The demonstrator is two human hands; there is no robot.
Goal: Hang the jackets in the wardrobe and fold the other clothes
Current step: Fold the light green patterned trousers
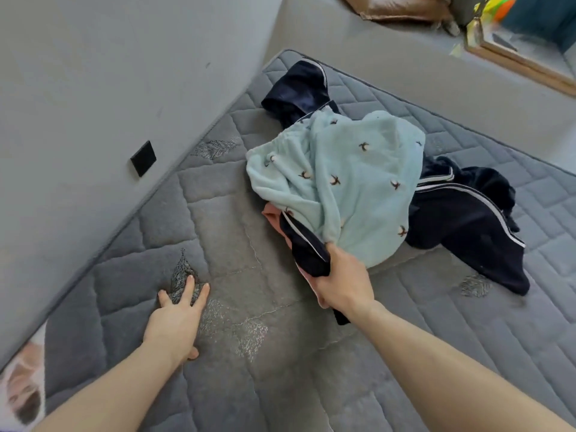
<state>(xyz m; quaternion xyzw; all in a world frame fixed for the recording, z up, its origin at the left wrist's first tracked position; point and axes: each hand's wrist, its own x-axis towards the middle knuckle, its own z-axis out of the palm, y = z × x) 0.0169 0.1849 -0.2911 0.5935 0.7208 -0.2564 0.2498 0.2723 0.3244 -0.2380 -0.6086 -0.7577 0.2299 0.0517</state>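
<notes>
Navy garment [311,257] within right-hand fingers [321,283]

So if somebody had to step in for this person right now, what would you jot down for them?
Left hand: open, flat on the grey mattress, holding nothing.
Right hand: grips a dark navy piece with white piping plus a pink edge at the near side of the pile.
Pile: light blue fleece garment lies on top; more navy clothing spreads to the right and behind.
Done: nothing folded or hung that can be seen.
Left: sort the pile, hang jackets, fold the rest. No wardrobe in view.
</notes>
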